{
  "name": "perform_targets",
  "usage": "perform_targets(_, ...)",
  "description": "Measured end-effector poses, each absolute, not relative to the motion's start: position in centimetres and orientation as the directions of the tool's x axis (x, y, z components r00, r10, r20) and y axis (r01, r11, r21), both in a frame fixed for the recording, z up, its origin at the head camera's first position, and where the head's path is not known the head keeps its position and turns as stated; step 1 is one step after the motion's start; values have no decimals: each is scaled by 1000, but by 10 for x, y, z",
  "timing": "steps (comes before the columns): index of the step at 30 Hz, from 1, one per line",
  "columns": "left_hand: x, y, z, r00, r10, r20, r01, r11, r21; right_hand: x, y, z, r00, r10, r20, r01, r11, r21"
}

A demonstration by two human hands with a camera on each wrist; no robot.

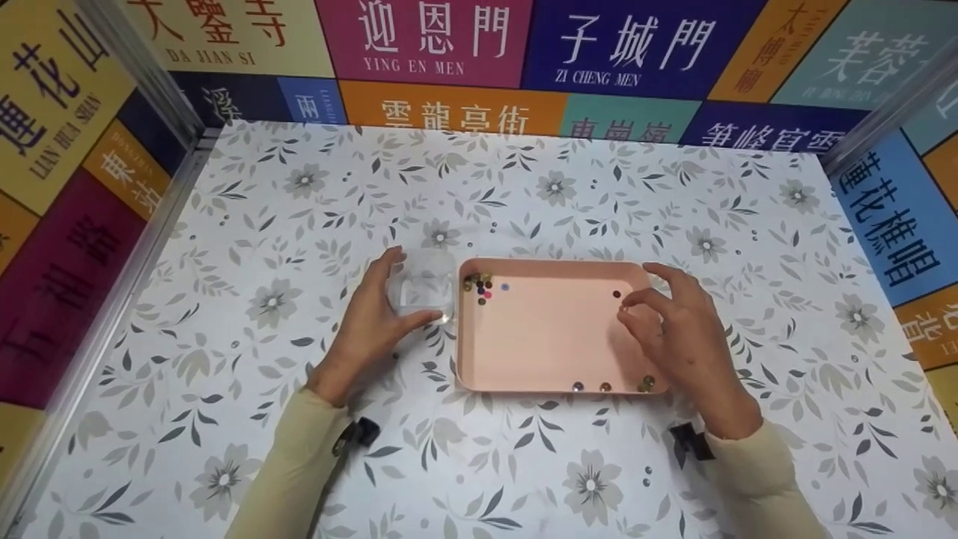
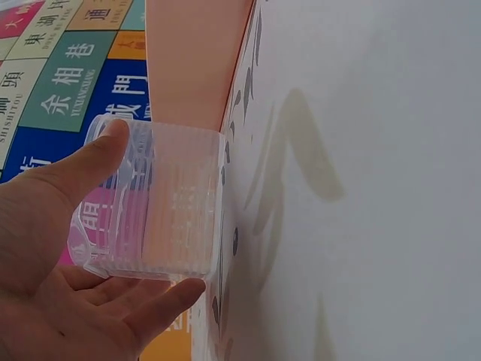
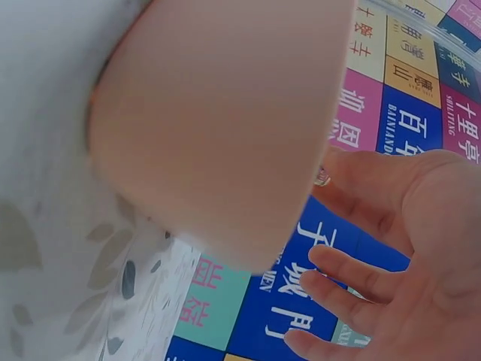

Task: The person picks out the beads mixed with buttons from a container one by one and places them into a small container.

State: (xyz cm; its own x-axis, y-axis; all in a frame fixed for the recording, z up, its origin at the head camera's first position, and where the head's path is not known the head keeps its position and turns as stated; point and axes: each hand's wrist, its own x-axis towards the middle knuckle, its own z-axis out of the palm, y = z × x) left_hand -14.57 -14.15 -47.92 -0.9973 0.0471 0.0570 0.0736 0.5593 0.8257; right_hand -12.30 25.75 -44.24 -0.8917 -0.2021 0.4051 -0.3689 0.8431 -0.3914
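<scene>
My left hand (image 1: 367, 314) holds a clear plastic box (image 1: 425, 278) on the table, thumb on the near side and fingers around the far side. In the left wrist view the box (image 2: 180, 199) has ribbed walls. Just right of it lies a shallow pink tray (image 1: 539, 329) with small coloured beads: a cluster (image 1: 481, 287) in the far left corner, a dark bead (image 1: 616, 294) at the right, and several along the near edge. Over the tray's right side, my right hand (image 1: 688, 337) pinches a small shiny bead (image 3: 322, 177) between thumb and index finger, other fingers spread.
A white cloth (image 1: 419, 187) with grey flowers and leaves covers the table. Colourful panels (image 1: 441, 45) with large lettering stand along the back and both sides. A black clip (image 1: 365, 432) sits at the left cuff, another black clip (image 1: 690, 442) at the right.
</scene>
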Motion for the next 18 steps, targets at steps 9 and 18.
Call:
perform_targets(9, -145, -142, -479, -997, 44, 61, 75, 551, 831, -128, 245, -441, -877, -235, 419, -411, 818, -402)
perform_targets(18, -145, -143, -482, -997, 53, 57, 76, 537, 840, -131, 234, -437, -892, -249, 378, -411, 794, -447)
